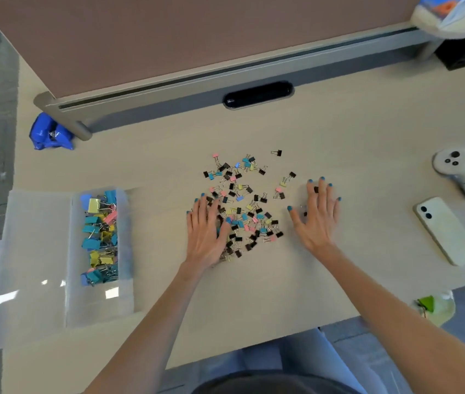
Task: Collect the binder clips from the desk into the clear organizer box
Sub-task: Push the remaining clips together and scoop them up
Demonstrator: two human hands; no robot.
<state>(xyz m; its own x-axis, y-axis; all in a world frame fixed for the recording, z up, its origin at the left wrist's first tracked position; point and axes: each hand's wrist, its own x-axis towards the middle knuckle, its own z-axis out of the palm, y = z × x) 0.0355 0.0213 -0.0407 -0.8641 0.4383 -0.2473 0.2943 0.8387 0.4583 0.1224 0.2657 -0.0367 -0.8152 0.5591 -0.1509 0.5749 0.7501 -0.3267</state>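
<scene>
Head view, single inspection. I record the left grip (207,231) lying palm down on the tabletop (254,294), fingers straight and spread, holding nothing; its fingers and thumb side rest on the near-left edge of the loose binder clips (242,200). The right grip (318,217) also lies flat, fingers spread, pinching nothing; one or two small black clips show in the gaps between its fingers. The loose binder clips, black, pink, yellow and blue, are scattered between the two grips and beyond their fingertips, densest beside the left grip. A single black clip (276,152) sits apart, well beyond the right grip's fingertips. The clear organizer box (97,305) stands well to the left of the left grip, open, with larger coloured clips (100,234) filling its far half. Its clear lid (29,265) lies just beside the box, on the side away from the grips. To the right of the right grip, well apart, lie a white phone (447,230), face down, and a grey handheld controller (457,172) beyond it. A blue crumpled object (50,133) sits far beyond and left of the left grip, against the foot of the partition (168,38).
</scene>
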